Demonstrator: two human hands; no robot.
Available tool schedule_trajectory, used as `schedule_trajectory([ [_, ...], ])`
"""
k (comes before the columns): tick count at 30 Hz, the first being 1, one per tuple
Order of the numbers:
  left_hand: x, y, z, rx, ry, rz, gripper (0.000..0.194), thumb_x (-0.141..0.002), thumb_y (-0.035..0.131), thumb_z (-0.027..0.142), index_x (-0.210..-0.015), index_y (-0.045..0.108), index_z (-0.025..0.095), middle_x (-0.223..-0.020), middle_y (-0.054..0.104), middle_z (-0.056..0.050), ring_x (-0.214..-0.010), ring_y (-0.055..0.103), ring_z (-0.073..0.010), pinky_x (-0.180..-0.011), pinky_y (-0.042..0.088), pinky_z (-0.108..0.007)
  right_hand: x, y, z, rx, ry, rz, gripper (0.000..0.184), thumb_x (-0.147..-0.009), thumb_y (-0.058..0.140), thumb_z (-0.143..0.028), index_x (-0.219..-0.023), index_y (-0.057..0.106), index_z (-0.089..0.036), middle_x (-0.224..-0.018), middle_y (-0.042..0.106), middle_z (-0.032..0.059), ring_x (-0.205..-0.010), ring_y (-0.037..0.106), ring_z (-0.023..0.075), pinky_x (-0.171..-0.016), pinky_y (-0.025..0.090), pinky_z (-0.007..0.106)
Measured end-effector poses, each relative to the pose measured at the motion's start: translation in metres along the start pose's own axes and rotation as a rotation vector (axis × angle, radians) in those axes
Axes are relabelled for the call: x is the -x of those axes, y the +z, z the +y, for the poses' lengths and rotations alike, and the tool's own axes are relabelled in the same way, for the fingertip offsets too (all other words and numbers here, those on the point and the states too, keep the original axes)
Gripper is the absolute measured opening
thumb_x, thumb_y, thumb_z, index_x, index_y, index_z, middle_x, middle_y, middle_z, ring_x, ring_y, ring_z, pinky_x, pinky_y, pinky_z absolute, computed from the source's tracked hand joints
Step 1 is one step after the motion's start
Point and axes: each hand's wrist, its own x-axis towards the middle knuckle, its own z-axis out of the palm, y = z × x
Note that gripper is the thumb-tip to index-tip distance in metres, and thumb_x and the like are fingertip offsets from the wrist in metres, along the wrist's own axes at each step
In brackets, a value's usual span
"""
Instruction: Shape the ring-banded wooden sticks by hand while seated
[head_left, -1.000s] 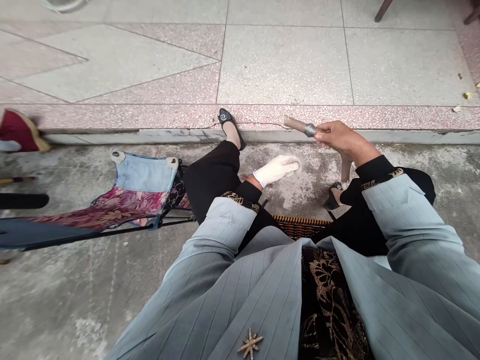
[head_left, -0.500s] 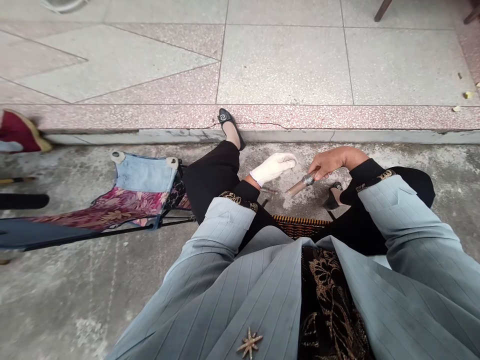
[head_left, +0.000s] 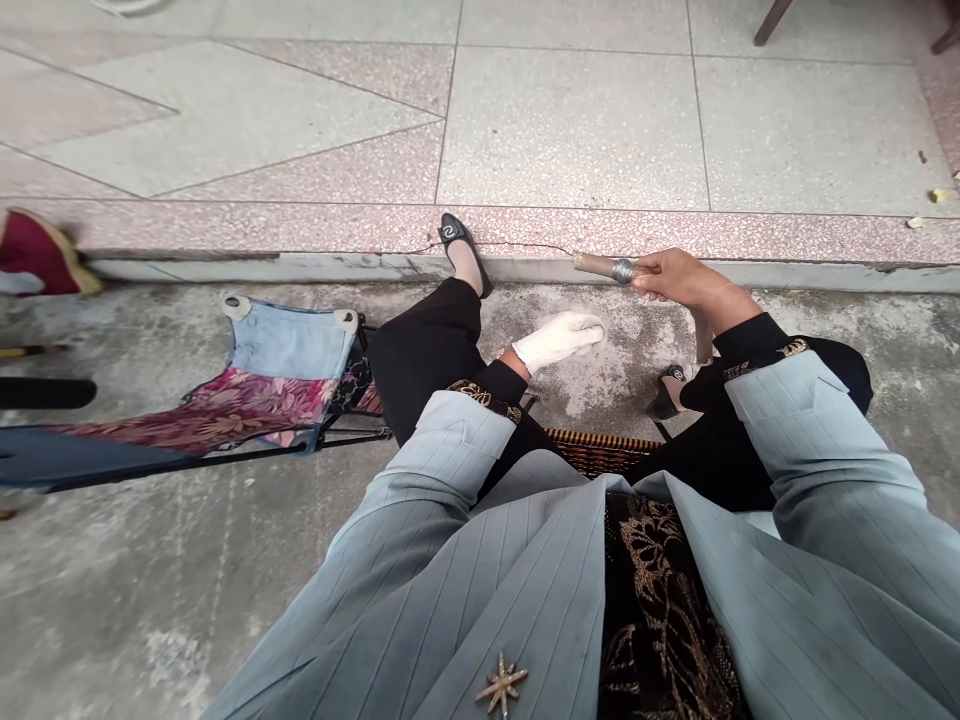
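Note:
My right hand [head_left: 675, 277] is bare and closed around a wooden stick [head_left: 596, 264] that points left over the step's edge. Silvery wire is wound in a tight band on the stick, just beyond my fingertips. Another brownish length shows below my wrist; whether it belongs to the same stick is unclear. My left hand [head_left: 561, 338], in a white knitted glove, is closed low over the concrete between my feet, its fingers curled together. What it grips is hidden by the glove. The two hands are apart.
A terrazzo step [head_left: 330, 228] runs across in front of me. To the left stands a folding chair [head_left: 281, 345] of blue and flowered cloth. Beyond it is a red shoe [head_left: 37, 250]. A woven seat [head_left: 600, 450] is under me. A dark furniture leg [head_left: 772, 20] stands at upper right.
My right hand dipped with the stick pointing down-left, then rose again, and the stick now points left over the step edge. My gloved left hand shifted only slightly.

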Motion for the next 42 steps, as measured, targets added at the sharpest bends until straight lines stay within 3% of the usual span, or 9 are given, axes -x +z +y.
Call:
schedule_trajectory([
  [4,-0.001,0.004,-0.001,-0.034,0.013,-0.013,0.032,-0.084,0.063,0.042,-0.073,0.062,0.012,-0.058,0.048,0.002,-0.049,0.037,-0.0054,-0.048,0.027,-0.019,-0.004,0.006,-0.002,0.392,0.038,-0.019,0.030,-0.088,0.061,-0.032,-0.109,0.072,-0.015,-0.099,0.069,0.0113,-0.088,0.061,0.0234,-0.069,0.039,0.032],
  [8,0.003,-0.001,0.002,-0.076,0.065,0.048,0.029,-0.085,0.059,0.041,-0.079,0.064,0.012,-0.059,0.050,0.002,-0.051,0.039,-0.0066,-0.050,0.029,-0.020,0.002,0.012,-0.009,0.552,0.033,-0.276,0.026,-0.088,0.060,-0.032,-0.105,0.072,-0.016,-0.098,0.069,0.0131,-0.082,0.060,0.0235,-0.066,0.038,0.033],
  [11,0.005,-0.009,0.003,-0.067,0.086,0.117,0.029,-0.085,0.058,0.041,-0.079,0.062,0.013,-0.062,0.053,0.002,-0.053,0.041,-0.0069,-0.051,0.030,-0.020,0.007,0.012,-0.012,0.513,-0.052,-0.512,0.020,-0.087,0.062,-0.032,-0.095,0.073,-0.017,-0.084,0.068,0.0080,-0.073,0.057,0.0191,-0.067,0.038,0.031],
  [15,0.004,-0.014,0.001,0.017,0.112,0.172,0.032,-0.082,0.065,0.045,-0.084,0.061,0.013,-0.063,0.054,0.003,-0.050,0.039,-0.0061,-0.049,0.029,-0.021,0.013,0.004,-0.012,0.195,-0.215,-0.779,0.029,-0.085,0.066,-0.040,-0.101,0.074,-0.017,-0.075,0.066,0.0017,-0.068,0.054,0.0142,-0.068,0.041,0.028],
  [17,0.003,-0.012,-0.001,0.070,0.111,0.176,0.034,-0.083,0.066,0.046,-0.083,0.059,0.014,-0.059,0.052,0.004,-0.047,0.038,-0.0057,-0.047,0.029,-0.020,0.017,-0.003,-0.013,-0.014,-0.273,-0.706,0.039,-0.084,0.067,-0.045,-0.111,0.072,-0.018,-0.081,0.067,0.0012,-0.070,0.055,0.0131,-0.069,0.043,0.027],
  [23,0.004,-0.003,0.003,0.070,0.071,0.112,0.035,-0.090,0.058,0.046,-0.078,0.059,0.013,-0.053,0.044,0.005,-0.045,0.034,-0.0051,-0.045,0.027,-0.019,0.024,-0.017,-0.015,-0.317,-0.184,-0.098,0.033,-0.086,0.066,-0.040,-0.107,0.071,-0.016,-0.085,0.067,0.0046,-0.071,0.056,0.0136,-0.069,0.045,0.028],
  [29,-0.001,0.003,-0.003,-0.059,0.058,0.021,0.028,-0.087,0.058,0.040,-0.079,0.061,0.014,-0.058,0.048,0.003,-0.050,0.039,-0.0067,-0.048,0.027,-0.020,0.002,-0.002,0.000,0.111,0.017,0.045,0.028,-0.087,0.062,-0.031,-0.108,0.072,-0.014,-0.087,0.067,0.0072,-0.078,0.059,0.0185,-0.069,0.041,0.030],
  [36,0.006,-0.002,0.004,-0.210,0.081,0.073,0.027,-0.087,0.054,0.038,-0.083,0.063,0.014,-0.061,0.052,0.003,-0.053,0.043,-0.0081,-0.052,0.031,-0.021,0.003,0.015,-0.008,0.548,0.012,-0.282,0.026,-0.088,0.061,-0.031,-0.105,0.072,-0.016,-0.097,0.069,0.0117,-0.080,0.060,0.0219,-0.066,0.037,0.032],
  [42,0.004,-0.005,0.005,-0.193,0.064,0.167,0.023,-0.087,0.055,0.035,-0.081,0.062,0.013,-0.063,0.053,0.003,-0.054,0.043,-0.0079,-0.053,0.032,-0.021,0.013,0.013,-0.010,0.257,-0.153,-0.822,0.031,-0.083,0.068,-0.038,-0.104,0.074,-0.016,-0.075,0.067,0.0022,-0.068,0.056,0.0145,-0.068,0.040,0.028],
])
